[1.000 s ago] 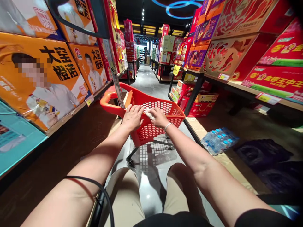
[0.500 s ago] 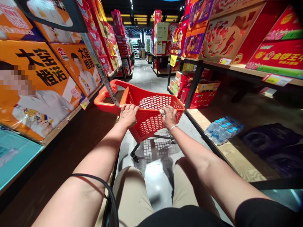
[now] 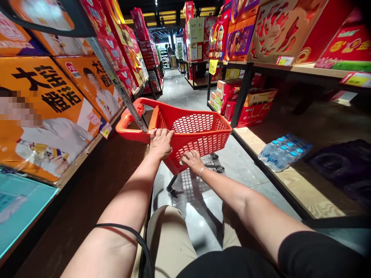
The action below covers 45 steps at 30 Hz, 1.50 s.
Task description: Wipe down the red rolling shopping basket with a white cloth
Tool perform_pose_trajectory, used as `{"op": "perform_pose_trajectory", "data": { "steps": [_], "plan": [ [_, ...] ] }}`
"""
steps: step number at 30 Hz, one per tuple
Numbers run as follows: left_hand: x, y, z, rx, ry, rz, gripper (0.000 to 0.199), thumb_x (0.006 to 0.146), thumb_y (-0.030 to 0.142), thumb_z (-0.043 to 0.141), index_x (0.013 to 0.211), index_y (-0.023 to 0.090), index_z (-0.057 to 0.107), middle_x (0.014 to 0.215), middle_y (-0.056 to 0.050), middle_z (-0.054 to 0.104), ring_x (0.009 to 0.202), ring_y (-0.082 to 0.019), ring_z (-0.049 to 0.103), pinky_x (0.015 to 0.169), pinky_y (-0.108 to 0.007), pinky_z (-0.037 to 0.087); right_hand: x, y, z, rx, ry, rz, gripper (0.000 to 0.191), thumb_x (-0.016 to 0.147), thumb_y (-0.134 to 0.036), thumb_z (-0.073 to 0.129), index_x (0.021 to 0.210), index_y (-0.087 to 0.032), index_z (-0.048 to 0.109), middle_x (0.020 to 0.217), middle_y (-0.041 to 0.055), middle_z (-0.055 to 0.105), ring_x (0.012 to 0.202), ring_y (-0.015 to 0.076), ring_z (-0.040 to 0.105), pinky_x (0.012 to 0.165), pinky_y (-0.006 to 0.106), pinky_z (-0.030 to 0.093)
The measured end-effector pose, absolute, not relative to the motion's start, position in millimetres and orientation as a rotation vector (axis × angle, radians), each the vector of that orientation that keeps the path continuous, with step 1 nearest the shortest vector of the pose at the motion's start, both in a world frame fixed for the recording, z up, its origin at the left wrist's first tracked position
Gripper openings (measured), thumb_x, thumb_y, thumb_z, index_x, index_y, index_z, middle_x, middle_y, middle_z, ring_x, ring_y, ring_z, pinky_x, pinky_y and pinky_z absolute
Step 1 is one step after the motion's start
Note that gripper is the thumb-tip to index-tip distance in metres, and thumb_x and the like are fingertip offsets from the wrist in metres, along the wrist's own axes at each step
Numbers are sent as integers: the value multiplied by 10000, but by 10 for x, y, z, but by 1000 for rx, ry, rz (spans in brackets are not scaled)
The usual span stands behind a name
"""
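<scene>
A red shopping cart [image 3: 199, 143] with a perforated basket stands at an angle before me. My left hand [image 3: 161, 143] lies over its near rim by the handle, fingers wrapped round the edge. Lower down, my right hand [image 3: 191, 160] is at the basket's near side with curled fingers. Something small and pale shows at its fingertips, too small to name. Nothing but floor and the cart's wheels shows through and under the basket.
Orange boxes [image 3: 43, 112] line the left shelf. On the right, a lower wooden shelf [image 3: 304, 193] bears a pack of water bottles [image 3: 282, 152]; boxed goods stand above. A metal post [image 3: 124, 92] slants down to the cart handle. The tiled aisle runs ahead.
My right hand has left the cart's rim and moved down and left to the basket's side. The left hand stays on the rim. The cart's far end has swung slightly right.
</scene>
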<state>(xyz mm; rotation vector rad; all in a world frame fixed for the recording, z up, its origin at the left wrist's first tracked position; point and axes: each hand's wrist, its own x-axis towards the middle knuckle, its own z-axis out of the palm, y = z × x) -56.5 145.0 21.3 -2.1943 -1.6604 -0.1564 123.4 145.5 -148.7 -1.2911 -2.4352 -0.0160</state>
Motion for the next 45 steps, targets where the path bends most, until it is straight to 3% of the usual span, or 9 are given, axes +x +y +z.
{"op": "perform_pose_trajectory", "data": {
  "steps": [6, 12, 19, 23, 27, 31, 35, 41, 45],
  "plan": [
    [-519, 1458, 190, -2167, -1667, -158, 659, 824, 258, 575, 1468, 387, 532, 1253, -93, 565, 1249, -334, 453, 1178, -493, 210, 1185, 1778, -1032, -1202, -2207, -201, 348, 1035, -289, 450, 1319, -424, 600, 1528, -23, 455, 1445, 263, 213, 1201, 507, 174],
    [-554, 1459, 190, -2150, -1684, -187, 612, 826, 294, 593, 1431, 390, 578, 1268, -97, 570, 1269, -335, 448, 1199, -504, 186, 1512, 1579, -1533, -1310, -2480, 10, 317, 1014, -215, 469, 1181, -380, 682, 1377, 1, 582, 1303, 242, 377, 1117, 495, 302],
    [-362, 1510, 232, -2187, -1702, -249, 462, 833, 242, 581, 1292, 283, 622, 1325, -105, 603, 1316, -338, 444, 1210, -598, 134, 1602, 1606, -685, -1178, -2150, -170, 368, 977, -276, 537, 1307, -385, 658, 1489, 10, 499, 1350, 283, 300, 1118, 461, 279],
    [-233, 1563, 176, -2213, -1677, -169, 539, 814, 240, 588, 1348, 165, 570, 1300, -170, 606, 1253, -338, 498, 1179, -500, 246, 1641, 1816, -294, -1217, -2163, -122, 464, 923, -218, 573, 1361, -358, 635, 1500, 26, 490, 1312, 286, 350, 1062, 447, 326],
    [-280, 1592, 148, -2261, -1603, -53, 718, 807, 283, 611, 1508, 266, 459, 1393, -122, 562, 1272, -341, 467, 1143, -486, 263, 2106, 1981, -347, -1376, -2176, -53, 479, 886, -200, 591, 1336, -355, 651, 1460, 35, 532, 1254, 292, 408, 981, 451, 373],
    [-301, 1614, 170, -2272, -1636, -12, 652, 845, 370, 607, 1485, 298, 502, 1329, -111, 582, 1250, -337, 470, 1124, -488, 273, 2788, 2117, -392, -1774, -1941, 28, 403, 872, -182, 563, 1217, -323, 717, 1360, 80, 565, 1181, 315, 448, 941, 482, 414],
    [-257, 1620, 165, -2273, -1653, -58, 610, 849, 356, 606, 1452, 315, 528, 1322, -97, 591, 1262, -332, 466, 1137, -488, 249, 2951, 2177, -388, -2080, -1586, 154, 439, 846, -215, 598, 1270, -292, 687, 1334, 135, 519, 1145, 352, 440, 935, 522, 433],
    [-239, 1602, 167, -2260, -1667, -33, 636, 826, 325, 602, 1457, 294, 521, 1318, -95, 579, 1255, -320, 464, 1141, -480, 236, 2024, 1965, -632, -1591, -1746, 22, 549, 818, -141, 583, 1348, -277, 630, 1444, 93, 452, 1238, 322, 374, 1061, 473, 369],
    [-249, 1585, 189, -2254, -1693, -1, 637, 817, 324, 594, 1450, 287, 529, 1296, -101, 574, 1246, -322, 460, 1142, -485, 238, 1614, 1744, -1021, -1467, -1934, -58, 497, 909, -174, 534, 1386, -300, 597, 1522, 58, 410, 1375, 312, 252, 1163, 474, 263]
  ]
}}
